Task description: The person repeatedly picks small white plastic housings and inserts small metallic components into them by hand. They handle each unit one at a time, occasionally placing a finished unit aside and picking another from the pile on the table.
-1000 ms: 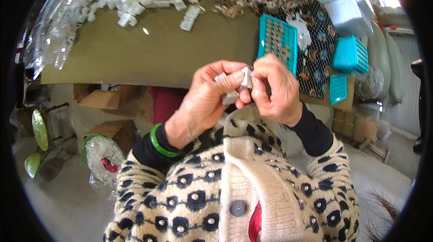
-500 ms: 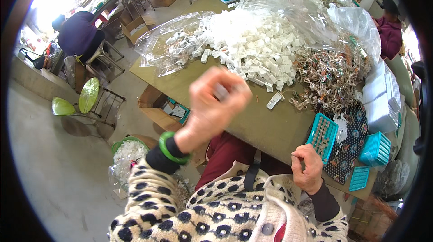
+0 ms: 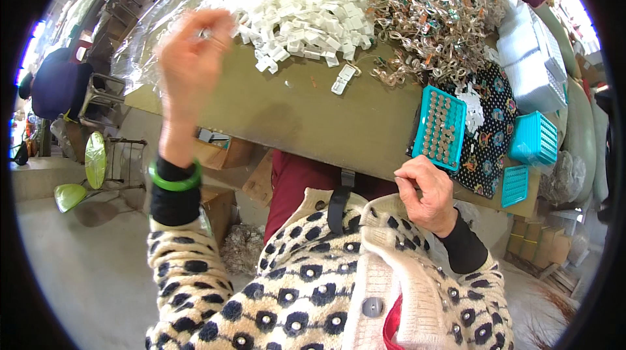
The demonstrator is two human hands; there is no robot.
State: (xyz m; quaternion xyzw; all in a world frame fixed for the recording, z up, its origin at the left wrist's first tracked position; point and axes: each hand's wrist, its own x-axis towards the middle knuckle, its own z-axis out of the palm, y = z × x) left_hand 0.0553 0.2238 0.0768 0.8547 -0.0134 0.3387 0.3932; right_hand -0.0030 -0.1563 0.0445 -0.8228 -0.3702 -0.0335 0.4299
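White plastic casings [image 3: 313, 17] lie in a loose heap toward the far side of the olive-topped table [image 3: 280, 112]; a single casing [image 3: 343, 80] rests apart, near the heap's front edge. The left hand [image 3: 194, 56], with a green bangle [image 3: 176, 185] at its wrist, appears in front of the clear plastic bag [image 3: 138, 56], left of the heap. Its fingers are bent but blurred; how far they are parted, and whether they grasp anything, cannot be told. The right hand [image 3: 429, 198] stands at the table's near edge, just beside the teal tray [image 3: 459, 136], which bears rows of small round pieces [image 3: 438, 125]. Its fingers are curled, thumb and forefinger close together; whether something small lies between them cannot be told. Right of the heap spreads a tangle of wired parts [image 3: 437, 24]; dark patterned cloth [image 3: 479, 167] shows beside the tray.
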